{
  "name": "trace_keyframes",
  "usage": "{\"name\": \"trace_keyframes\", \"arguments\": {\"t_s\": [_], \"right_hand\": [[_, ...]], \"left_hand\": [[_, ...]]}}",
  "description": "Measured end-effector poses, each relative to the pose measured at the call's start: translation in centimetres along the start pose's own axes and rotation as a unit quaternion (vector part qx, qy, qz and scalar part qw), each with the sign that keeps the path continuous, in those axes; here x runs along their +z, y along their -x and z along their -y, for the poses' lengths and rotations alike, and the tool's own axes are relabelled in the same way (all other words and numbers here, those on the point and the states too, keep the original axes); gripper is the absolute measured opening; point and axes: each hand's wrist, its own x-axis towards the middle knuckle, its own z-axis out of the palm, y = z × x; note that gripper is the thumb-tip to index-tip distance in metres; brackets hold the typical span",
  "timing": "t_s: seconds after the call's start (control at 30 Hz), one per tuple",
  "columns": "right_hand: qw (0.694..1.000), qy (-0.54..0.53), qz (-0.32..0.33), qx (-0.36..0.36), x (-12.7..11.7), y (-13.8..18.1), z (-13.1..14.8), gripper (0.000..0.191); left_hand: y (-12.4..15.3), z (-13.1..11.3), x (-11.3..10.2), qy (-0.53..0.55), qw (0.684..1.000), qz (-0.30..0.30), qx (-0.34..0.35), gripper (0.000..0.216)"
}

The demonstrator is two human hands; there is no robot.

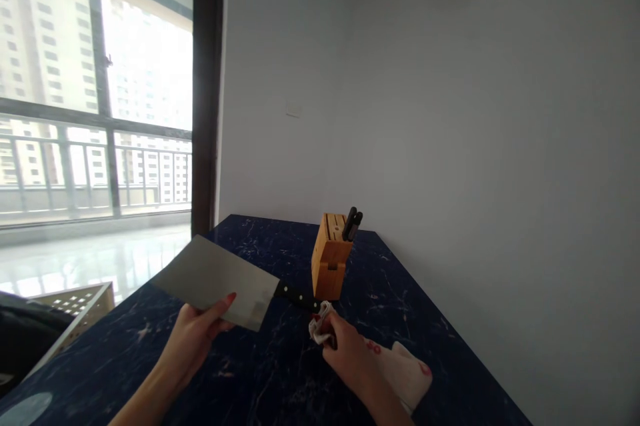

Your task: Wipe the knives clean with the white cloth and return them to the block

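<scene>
A cleaver [220, 276] with a broad grey blade and a black riveted handle is held above the dark blue table. My left hand [197, 336] pinches the lower edge of the blade, thumb on the face towards me. A white cloth [403, 373] with reddish marks is bunched in my right hand [345, 349], whose fingers are closed round it at the end of the cleaver's handle. The rest of the cloth hangs out to the right below that wrist. Just behind the handle stands a wooden knife block [331, 256] with a few black-handled knives [353, 223] in it.
The blue marbled table [280, 373] stretches back to a grey wall [450, 146]. On the left, beyond the table edge, are a white perforated basket or chair [80, 306] and a dark object [27, 333]. A pale round patch [27, 409] shows at the near left corner.
</scene>
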Motion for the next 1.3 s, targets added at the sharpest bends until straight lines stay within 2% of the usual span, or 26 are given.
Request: {"name": "trace_keyframes", "arguments": {"t_s": [0.1,0.17,0.23,0.3,0.37,0.4,0.47,0.5,0.57,0.7,0.8,0.9,1.03,1.17,1.3], "right_hand": [[0.999,-0.038,-0.016,0.009,0.5,0.1,0.5,0.019],[0.989,-0.144,-0.030,0.011,0.5,-0.2,1.5,0.035],[0.949,-0.313,-0.035,0.010,0.2,-0.7,3.2,0.055],[0.884,-0.466,-0.035,0.016,-0.3,-1.1,5.4,0.057],[0.843,-0.534,-0.053,0.041,-1.3,-1.4,7.5,0.051],[0.837,-0.538,-0.076,0.058,-1.9,-1.5,8.4,0.047],[0.847,-0.506,-0.146,0.076,-3.7,-1.8,9.5,0.041],[0.857,-0.477,-0.182,0.068,-5.0,-1.9,9.9,0.039],[0.872,-0.423,-0.244,0.015,-8.2,-2.4,10.4,0.035],[0.880,-0.290,-0.362,-0.105,-15.5,-4.0,11.4,0.030],[0.871,-0.190,-0.426,-0.158,-19.2,-5.5,11.8,0.025],[0.879,-0.135,-0.430,-0.157,-20.7,-6.7,11.4,0.024],[0.894,-0.110,-0.413,-0.134,-21.3,-7.9,11.2,0.025],[0.917,-0.047,-0.376,-0.122,-22.2,-9.8,13.1,0.030],[0.944,0.048,-0.304,-0.118,-22.4,-13.3,15.8,0.030]], "left_hand": [[-1.0,-1.4,-1.0,0.073,0.995,-0.019,0.066,0.030],[-1.2,-1.7,-1.3,0.114,0.991,-0.018,0.074,0.030],[-1.0,-1.3,-1.0,0.137,0.990,-0.012,0.041,0.027],[-0.2,-0.3,-0.2,0.148,0.989,0.003,-0.027,0.027],[1.1,0.9,0.9,0.166,0.980,0.032,-0.104,0.033],[1.8,1.5,1.5,0.183,0.971,0.056,-0.146,0.035],[3.0,2.3,2.6,0.233,0.931,0.158,-0.230,0.037],[3.5,2.6,3.0,0.238,0.919,0.188,-0.251,0.038],[4.0,2.9,3.3,0.254,0.895,0.237,-0.281,0.045],[3.9,3.3,2.8,0.288,0.849,0.333,-0.294,0.045],[3.8,3.3,2.5,0.280,0.849,0.352,-0.279,0.043],[4.1,3.0,2.5,0.261,0.851,0.359,-0.281,0.042],[4.4,2.6,2.7,0.245,0.851,0.372,-0.279,0.043],[4.5,2.6,2.9,0.219,0.859,0.365,-0.284,0.043],[4.5,2.8,2.8,0.189,0.872,0.353,-0.281,0.045]]}}
